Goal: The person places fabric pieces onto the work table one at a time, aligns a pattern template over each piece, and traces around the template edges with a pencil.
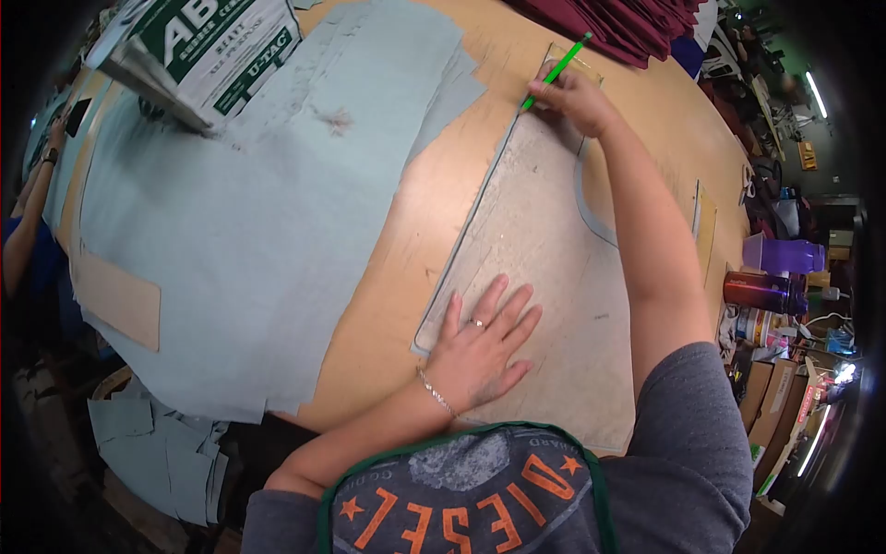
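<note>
My left hand (480, 355) lies flat with its fingers spread on a large pale pattern board (526, 249), near its lower left corner. A ring and a bracelet show on this hand and wrist. My right hand (568, 100) is closed around a green pen (556, 72) at the far end of the board. The pen is tilted, its lower tip at the board's left edge. Grey-blue material (604, 228) shows as a thin border along the board's left edge and its curved right cut-out.
Grey-blue sheets (249, 222) cover the table's left part, with a metal can (221, 55) and a beige card (118, 303) on them. Maroon fabric (628, 23) is piled at the far edge. Bottles (764, 292) stand at right. Another person's arm (37, 198) is at far left.
</note>
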Demonstrator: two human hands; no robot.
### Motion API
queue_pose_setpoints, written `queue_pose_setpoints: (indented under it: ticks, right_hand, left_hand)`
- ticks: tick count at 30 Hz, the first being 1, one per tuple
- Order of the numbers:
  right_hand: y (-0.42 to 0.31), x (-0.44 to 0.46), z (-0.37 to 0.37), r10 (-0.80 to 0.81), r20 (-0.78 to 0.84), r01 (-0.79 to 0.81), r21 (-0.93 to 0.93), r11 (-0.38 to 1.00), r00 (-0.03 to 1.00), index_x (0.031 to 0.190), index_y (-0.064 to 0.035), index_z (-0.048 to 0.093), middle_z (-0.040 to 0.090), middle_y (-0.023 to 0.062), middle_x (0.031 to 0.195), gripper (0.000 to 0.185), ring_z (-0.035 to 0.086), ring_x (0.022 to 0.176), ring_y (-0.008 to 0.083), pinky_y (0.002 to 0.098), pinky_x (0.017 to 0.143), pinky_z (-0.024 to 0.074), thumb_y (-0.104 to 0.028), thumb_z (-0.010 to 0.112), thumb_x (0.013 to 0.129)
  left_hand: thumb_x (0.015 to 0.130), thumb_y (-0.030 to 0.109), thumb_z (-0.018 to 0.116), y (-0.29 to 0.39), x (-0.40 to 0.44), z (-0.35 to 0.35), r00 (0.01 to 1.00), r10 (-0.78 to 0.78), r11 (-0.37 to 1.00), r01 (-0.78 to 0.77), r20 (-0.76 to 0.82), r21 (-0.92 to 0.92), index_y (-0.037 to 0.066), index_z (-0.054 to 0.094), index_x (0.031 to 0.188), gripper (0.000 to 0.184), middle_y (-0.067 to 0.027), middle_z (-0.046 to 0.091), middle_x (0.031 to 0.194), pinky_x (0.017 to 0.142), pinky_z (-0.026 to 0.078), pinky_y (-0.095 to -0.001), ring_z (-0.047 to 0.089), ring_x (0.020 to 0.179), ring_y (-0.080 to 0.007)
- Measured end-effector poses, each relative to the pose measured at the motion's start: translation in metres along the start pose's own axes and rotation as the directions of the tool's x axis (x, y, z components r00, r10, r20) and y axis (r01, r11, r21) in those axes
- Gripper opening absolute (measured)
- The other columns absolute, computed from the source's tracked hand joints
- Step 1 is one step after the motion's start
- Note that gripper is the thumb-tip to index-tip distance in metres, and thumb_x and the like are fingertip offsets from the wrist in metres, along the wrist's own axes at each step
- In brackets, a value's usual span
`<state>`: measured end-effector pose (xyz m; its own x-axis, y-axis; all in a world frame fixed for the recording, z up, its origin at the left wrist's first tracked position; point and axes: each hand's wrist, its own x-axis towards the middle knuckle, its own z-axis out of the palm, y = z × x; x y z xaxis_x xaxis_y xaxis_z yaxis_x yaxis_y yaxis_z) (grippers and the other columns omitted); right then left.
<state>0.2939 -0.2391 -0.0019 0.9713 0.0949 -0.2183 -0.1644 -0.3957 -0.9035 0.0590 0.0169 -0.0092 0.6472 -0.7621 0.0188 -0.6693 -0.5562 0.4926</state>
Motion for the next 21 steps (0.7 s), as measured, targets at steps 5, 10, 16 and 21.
queue_pose_setpoints:
  ticks: [5,10,16,21]
  right_hand:
    - [-0.003,0.041,-0.047,-0.058,-0.156,0.043,-0.099,0.994,0.986,0.082,-0.01,0.051,0.057,-0.0011,0.079,0.015,0.056,0.075,0.0087,0.0214,0.065,0.0428,-0.022,0.061,0.082]
    - [-0.002,0.01,-0.017,-0.124,-0.377,0.148,0.035,0.988,0.918,0.082,-0.0104,0.052,0.057,-0.0019,0.075,0.024,0.053,0.069,0.006,0.0218,0.06,0.0392,-0.032,0.063,0.08]
    - [-0.047,-0.132,0.144,0.027,0.251,-0.058,0.118,0.991,0.968,0.078,-0.0036,0.053,0.058,0.0028,0.066,0.015,0.051,0.058,0.0064,0.0215,0.052,0.0417,-0.015,0.062,0.08]
    - [-0.051,-0.155,0.175,0.068,0.322,-0.102,0.09,0.991,0.944,0.075,-0.0022,0.052,0.055,0.0029,0.06,0.018,0.049,0.054,0.0076,0.024,0.049,0.0403,-0.016,0.064,0.079]
  left_hand:
    - [0.075,0.048,0.054,-0.004,0.002,0.0,0.999,0.03,1.0,-0.03,-0.031,-0.001,0.02,0.045,0.124,0.058,-0.0017,0.027,0.139,0.091,0.025,-0.0583,0.018,0.131,-0.0221]
    - [0.074,0.047,0.054,-0.005,-0.001,0.001,0.997,0.024,1.0,-0.025,-0.069,-0.018,0.02,0.045,0.124,0.057,-0.0014,0.029,0.138,0.093,0.02,-0.0567,0.02,0.13,-0.0222]
    - [0.077,0.048,0.049,-0.006,-0.006,0.017,0.989,0.019,0.999,-0.023,-0.144,-0.028,0.018,0.045,0.123,0.055,-0.0022,0.042,0.126,0.098,0.011,-0.0529,0.03,0.122,-0.0234]
    - [0.078,0.046,0.046,-0.009,-0.004,0.019,0.98,0.034,0.998,-0.042,-0.196,-0.039,0.015,0.054,0.112,0.047,-0.0083,0.05,0.116,0.092,0.024,-0.0509,0.04,0.111,-0.0279]
